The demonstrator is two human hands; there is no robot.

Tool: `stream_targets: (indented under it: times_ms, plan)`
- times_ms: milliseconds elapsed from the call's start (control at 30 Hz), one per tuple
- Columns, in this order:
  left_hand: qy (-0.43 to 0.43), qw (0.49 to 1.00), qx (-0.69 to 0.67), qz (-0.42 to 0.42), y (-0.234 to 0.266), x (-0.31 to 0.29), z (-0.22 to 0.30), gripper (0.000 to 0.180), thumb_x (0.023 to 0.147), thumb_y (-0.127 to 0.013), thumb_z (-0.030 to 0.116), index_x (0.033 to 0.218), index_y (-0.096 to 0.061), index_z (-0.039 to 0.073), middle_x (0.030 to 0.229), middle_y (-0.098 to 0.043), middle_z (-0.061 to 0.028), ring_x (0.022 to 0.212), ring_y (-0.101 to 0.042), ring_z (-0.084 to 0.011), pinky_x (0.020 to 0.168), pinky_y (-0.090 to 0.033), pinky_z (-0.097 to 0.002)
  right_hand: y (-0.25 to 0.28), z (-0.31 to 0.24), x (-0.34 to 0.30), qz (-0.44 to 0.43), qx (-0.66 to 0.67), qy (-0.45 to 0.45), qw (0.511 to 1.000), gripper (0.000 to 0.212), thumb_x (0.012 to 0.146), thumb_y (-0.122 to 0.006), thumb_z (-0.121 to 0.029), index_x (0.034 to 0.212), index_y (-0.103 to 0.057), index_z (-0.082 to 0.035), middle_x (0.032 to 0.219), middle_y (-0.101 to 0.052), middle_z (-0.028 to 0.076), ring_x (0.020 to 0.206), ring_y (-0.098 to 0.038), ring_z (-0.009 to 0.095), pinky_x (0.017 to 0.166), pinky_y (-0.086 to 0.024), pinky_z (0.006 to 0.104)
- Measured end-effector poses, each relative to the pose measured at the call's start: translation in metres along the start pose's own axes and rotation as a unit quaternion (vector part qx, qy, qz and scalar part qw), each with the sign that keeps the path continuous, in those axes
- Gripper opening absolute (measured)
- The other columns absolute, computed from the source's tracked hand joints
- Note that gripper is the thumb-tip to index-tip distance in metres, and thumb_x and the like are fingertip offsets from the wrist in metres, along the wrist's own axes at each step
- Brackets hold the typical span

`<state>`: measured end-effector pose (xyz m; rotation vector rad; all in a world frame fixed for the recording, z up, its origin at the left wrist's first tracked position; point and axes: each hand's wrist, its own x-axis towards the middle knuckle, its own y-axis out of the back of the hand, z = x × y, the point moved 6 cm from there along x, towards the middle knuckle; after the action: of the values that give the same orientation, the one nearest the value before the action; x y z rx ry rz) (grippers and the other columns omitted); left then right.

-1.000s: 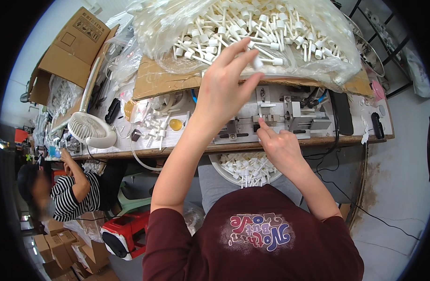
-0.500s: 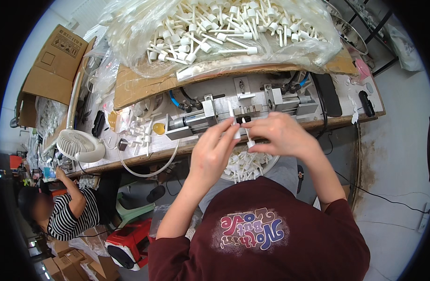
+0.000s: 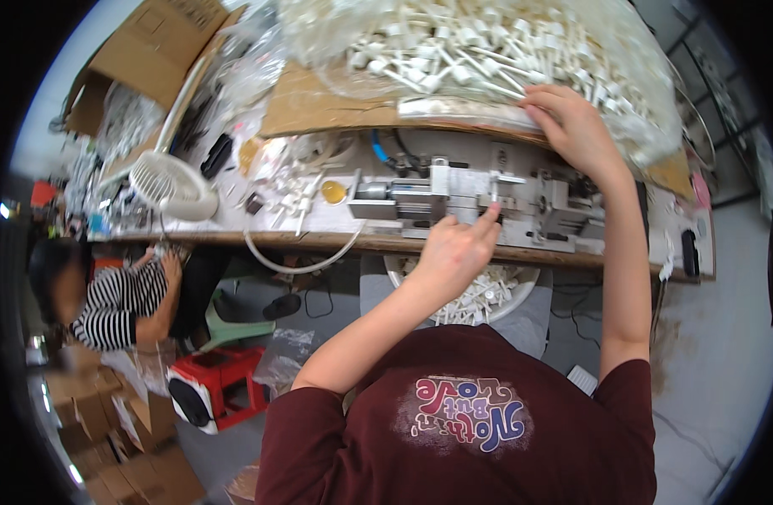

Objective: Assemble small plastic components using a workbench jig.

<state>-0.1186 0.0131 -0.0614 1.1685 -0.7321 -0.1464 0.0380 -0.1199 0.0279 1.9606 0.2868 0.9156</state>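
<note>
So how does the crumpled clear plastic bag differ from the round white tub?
The crumpled clear plastic bag looks larger; the round white tub smaller. The bag spreads over a brown cardboard sheet; the tub sits below the wooden table edge. Both hold white capped plastic sticks.

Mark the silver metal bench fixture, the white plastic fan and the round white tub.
Silver metal bench fixture (image 3: 439,188): head view, left upright block.
White plastic fan (image 3: 157,179): head view, front grille.
Round white tub (image 3: 525,294): head view, right rim.

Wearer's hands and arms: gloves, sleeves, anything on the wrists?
Left hand and right hand bare, no gloves. No watch or band visible on either wrist. Forearms uncovered; short, plain dark maroon sleeves.
</note>
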Motion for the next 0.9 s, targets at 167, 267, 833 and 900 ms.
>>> stream_targets:
  times_ms: [167, 267, 833, 900]
  plan:
    - [0.025, 1.0, 0.009, -0.009, -0.004, -0.001, 0.002, 0.024, 0.077, -0.07, 0.01, 0.1, -0.071, 0.002, 0.124, -0.067, -0.0116, 0.058, -0.061, -0.0186, 0.058, -0.047, -0.0291, 0.003, -0.01, -0.002, -0.045, 0.02, 0.022, 0.999, 0.018, 0.088, -0.06, -0.003, 0.104, -0.068, -0.002, 0.101, -0.065, 0.01, 0.104, -0.057, 0.03, 0.095, -0.047, 0.0362]
    - [0.032, 0.999, -0.009, 0.001, 0.0, -0.001, 0.001, 0.024, 0.077, -0.071, 0.011, 0.099, -0.071, 0.003, 0.124, -0.067, -0.0111, 0.056, -0.061, -0.0202, 0.058, -0.049, -0.0303, 0.017, -0.024, -0.007, 0.0, -0.026, 0.073, 0.997, 0.019, 0.088, -0.063, -0.004, 0.106, -0.068, -0.003, 0.096, -0.063, 0.01, 0.093, -0.059, 0.028, 0.086, -0.049, 0.0352]
    - [0.078, 0.97, -0.045, 0.226, 0.106, 0.079, -0.064, 0.023, 0.083, -0.075, 0.016, 0.105, -0.073, 0.008, 0.095, -0.072, -0.0092, 0.085, -0.067, -0.024, 0.078, -0.052, -0.0348, -0.017, -0.094, -0.124, 0.048, 0.08, 0.017, 0.996, 0.027, 0.074, -0.076, -0.006, 0.097, -0.064, 0.0, 0.12, -0.065, 0.014, 0.098, -0.066, 0.031, 0.083, -0.054, 0.0383]
    - [0.029, 0.97, -0.025, 0.241, 0.095, 0.103, -0.071, 0.021, 0.083, -0.074, 0.013, 0.103, -0.073, 0.008, 0.096, -0.072, -0.0092, 0.088, -0.066, -0.0264, 0.08, -0.052, -0.0366, -0.032, -0.101, -0.138, 0.03, 0.01, 0.026, 0.999, 0.027, 0.072, -0.076, -0.007, 0.096, -0.065, -0.002, 0.122, -0.066, 0.013, 0.088, -0.067, 0.023, 0.071, -0.052, 0.0343]
